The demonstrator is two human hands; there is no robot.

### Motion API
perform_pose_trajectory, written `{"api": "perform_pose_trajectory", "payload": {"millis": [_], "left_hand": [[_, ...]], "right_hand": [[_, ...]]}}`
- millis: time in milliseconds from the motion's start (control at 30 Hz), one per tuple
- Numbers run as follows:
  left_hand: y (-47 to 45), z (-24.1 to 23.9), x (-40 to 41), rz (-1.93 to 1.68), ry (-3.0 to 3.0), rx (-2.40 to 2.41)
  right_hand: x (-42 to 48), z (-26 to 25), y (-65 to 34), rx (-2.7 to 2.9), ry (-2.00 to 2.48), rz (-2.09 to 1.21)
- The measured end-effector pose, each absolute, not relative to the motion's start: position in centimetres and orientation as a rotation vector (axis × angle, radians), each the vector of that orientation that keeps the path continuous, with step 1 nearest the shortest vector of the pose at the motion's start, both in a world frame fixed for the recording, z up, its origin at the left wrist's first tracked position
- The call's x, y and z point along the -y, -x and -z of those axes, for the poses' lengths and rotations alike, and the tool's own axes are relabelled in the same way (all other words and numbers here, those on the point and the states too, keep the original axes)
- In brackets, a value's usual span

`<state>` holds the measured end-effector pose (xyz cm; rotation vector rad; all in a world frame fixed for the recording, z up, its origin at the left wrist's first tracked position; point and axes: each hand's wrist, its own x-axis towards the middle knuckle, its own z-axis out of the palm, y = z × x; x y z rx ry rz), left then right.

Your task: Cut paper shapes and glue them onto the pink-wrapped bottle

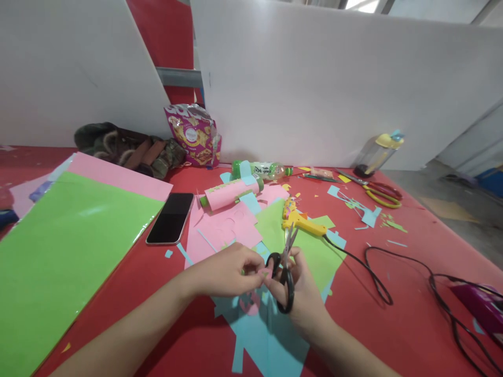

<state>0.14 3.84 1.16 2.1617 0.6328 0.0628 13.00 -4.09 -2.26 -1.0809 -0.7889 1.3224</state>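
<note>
My right hand [304,293] grips black-handled scissors [286,272], blades pointing up and away over green paper [314,251]. My left hand [230,272] is closed in a pinch on a small paper piece [262,272] right at the scissor handles; the piece is too small to name further. Both hands meet above blue paper scraps [267,335] and a small pink cut-out [250,303] on the red table [412,324].
A yellow glue gun [301,220] with black cord [377,283] lies just beyond the scissors. Pink paper [223,228], a pink-wrapped bottle [231,192], a phone [172,218], large green sheets [63,251], red-yellow scissors [377,191], a snack bag [194,133] and a water bottle [375,153] surround them.
</note>
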Motion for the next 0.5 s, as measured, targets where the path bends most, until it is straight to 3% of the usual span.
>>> {"api": "perform_pose_trajectory", "payload": {"millis": [267, 500], "left_hand": [[-0.2, -1.1, -4.2, -0.076, -2.101, -0.688], [1.1, -2.6, -5.3, -0.354, -1.872, -0.818]], "right_hand": [[4.0, 2.1, -13.1, 0.785, 1.087, -1.305], [4.3, 3.0, -12.9, 0.803, 0.975, -1.444]]}}
